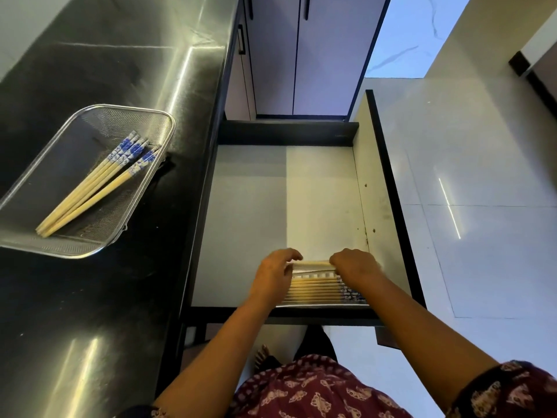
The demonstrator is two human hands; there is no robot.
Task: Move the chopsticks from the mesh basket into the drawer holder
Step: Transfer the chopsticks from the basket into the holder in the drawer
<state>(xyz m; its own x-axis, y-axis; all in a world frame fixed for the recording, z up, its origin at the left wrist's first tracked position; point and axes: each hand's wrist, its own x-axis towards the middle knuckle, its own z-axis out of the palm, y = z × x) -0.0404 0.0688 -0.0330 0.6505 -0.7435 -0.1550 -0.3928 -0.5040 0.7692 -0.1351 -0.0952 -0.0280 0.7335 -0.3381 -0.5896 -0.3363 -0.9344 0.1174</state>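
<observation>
Dark polished stone desk (90, 297) on the left, carrying a rectangular silver mesh basket (144, 188) with a few blue-and-white-topped bamboo chopsticks (99, 188) lying slantwise inside. Open pale-lined drawer (256, 206) beside it, a slotted holder (313, 277) at its near edge with more chopsticks laid side by side. Left hand (275, 274) and right hand (354, 267) over that holder, fingers (294, 254) pinching opposite ends of one chopstick bundle (313, 263) at its far edge.

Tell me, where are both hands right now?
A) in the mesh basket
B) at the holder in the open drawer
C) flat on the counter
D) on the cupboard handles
B: the left hand and right hand hold a chopstick over the holder in the drawer; the basket sits untouched.
</observation>
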